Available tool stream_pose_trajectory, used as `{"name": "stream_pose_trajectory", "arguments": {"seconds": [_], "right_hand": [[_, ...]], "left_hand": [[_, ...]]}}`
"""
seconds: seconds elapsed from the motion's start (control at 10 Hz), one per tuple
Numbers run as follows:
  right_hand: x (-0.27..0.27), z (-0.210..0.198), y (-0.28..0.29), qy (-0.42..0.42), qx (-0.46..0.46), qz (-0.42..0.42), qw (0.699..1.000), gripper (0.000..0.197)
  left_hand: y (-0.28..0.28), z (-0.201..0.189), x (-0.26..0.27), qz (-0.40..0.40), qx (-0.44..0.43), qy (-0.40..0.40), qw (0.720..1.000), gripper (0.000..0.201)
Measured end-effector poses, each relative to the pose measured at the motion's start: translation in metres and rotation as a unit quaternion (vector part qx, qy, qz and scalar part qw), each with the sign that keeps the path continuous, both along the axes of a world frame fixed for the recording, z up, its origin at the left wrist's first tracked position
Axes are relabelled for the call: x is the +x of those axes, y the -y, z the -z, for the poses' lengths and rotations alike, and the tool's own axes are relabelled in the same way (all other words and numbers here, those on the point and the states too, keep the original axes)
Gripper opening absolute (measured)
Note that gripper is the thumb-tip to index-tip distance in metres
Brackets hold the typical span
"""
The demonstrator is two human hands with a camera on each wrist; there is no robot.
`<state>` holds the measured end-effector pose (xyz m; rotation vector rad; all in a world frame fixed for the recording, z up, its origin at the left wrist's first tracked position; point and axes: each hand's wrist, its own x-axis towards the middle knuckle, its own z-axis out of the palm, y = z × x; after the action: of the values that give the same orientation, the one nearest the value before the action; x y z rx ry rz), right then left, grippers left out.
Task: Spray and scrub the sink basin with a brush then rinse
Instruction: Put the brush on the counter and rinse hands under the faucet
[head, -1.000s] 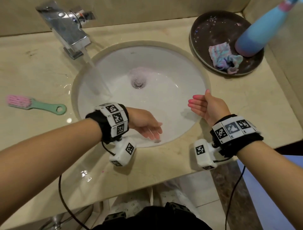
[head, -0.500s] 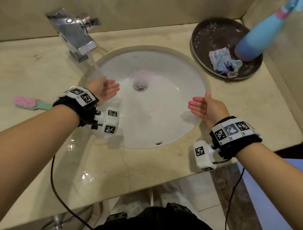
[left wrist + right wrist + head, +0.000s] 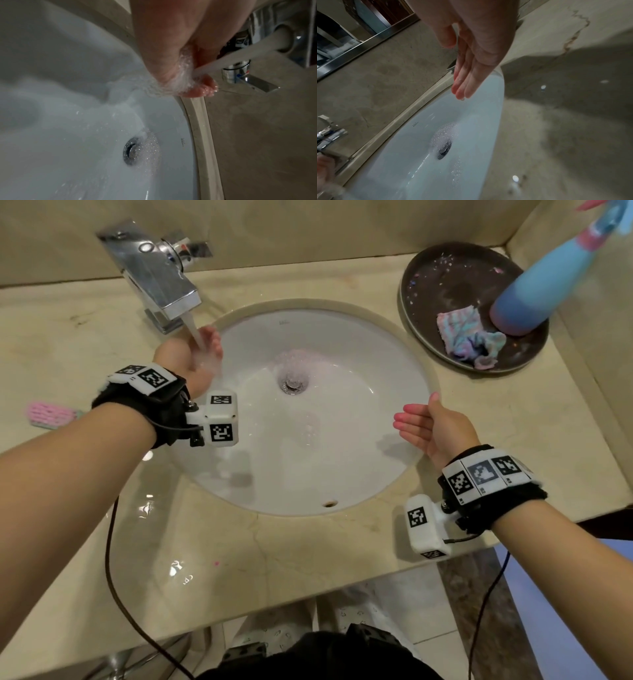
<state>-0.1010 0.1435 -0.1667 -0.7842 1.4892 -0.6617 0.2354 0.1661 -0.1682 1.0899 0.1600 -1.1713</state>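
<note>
While your cupped, empty left hand (image 3: 191,354) deflects the faucet (image 3: 154,273) stream and your right hand (image 3: 435,428) hovers slack, water may splash onto the surface (image 3: 239,556).

White round sink basin (image 3: 342,460), wet, suds round drain. Pink-bristle brush (image 3: 51,414) w/ green handle lies flat on surface, left of basin. Blue spray bottle (image 3: 544,282) upright on dark plate, far right.

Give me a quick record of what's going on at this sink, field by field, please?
tap: running
left hand: cupped under the stream, holds nothing
right hand: fingers straight, over the basin's right edge, empty
sink basin: white, wet, foam around the drain
brush: pink, lying on the counter at left
dark plate: holds a crumpled cloth and a blue spray bottle
</note>
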Motion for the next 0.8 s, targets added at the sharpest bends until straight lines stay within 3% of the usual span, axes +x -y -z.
{"name": "stream_pose_trajectory", "arguments": {"seconds": [0.1,0.2,0.3,0.4,0.5,0.6,0.7,0.8], "right_hand": [[-0.001,0.001,0.002,0.000,0.002,0.000,1.000,0.047],[-0.002,0.001,0.004,0.000,0.000,-0.001,1.000,0.047],[-0.002,0.001,0.005,0.000,-0.002,0.000,1.000,0.046],[-0.001,0.002,0.006,-0.001,0.000,-0.001,1.000,0.046],[-0.001,0.002,0.004,-0.001,0.000,0.000,1.000,0.046],[-0.001,0.002,0.003,-0.001,0.002,0.000,1.000,0.046],[-0.001,0.002,0.005,-0.004,0.002,0.000,1.000,0.046],[-0.001,0.001,0.007,-0.004,0.000,0.002,1.000,0.046]], "left_hand": [[0.004,0.000,0.002,-0.029,-0.024,-0.054,0.998,0.032],[0.006,-0.001,-0.006,-0.034,-0.025,-0.044,0.998,0.043],[-0.001,0.002,-0.020,0.074,-0.002,0.015,0.997,0.037],[-0.008,0.012,-0.039,0.203,0.045,0.053,0.977,0.035],[-0.008,0.015,-0.067,0.293,0.099,0.079,0.948,0.035],[-0.016,0.019,-0.092,0.456,0.133,0.089,0.875,0.037],[-0.021,0.021,-0.103,0.570,0.155,0.127,0.797,0.028],[-0.018,0.024,-0.091,0.535,0.177,0.180,0.807,0.022]]}}
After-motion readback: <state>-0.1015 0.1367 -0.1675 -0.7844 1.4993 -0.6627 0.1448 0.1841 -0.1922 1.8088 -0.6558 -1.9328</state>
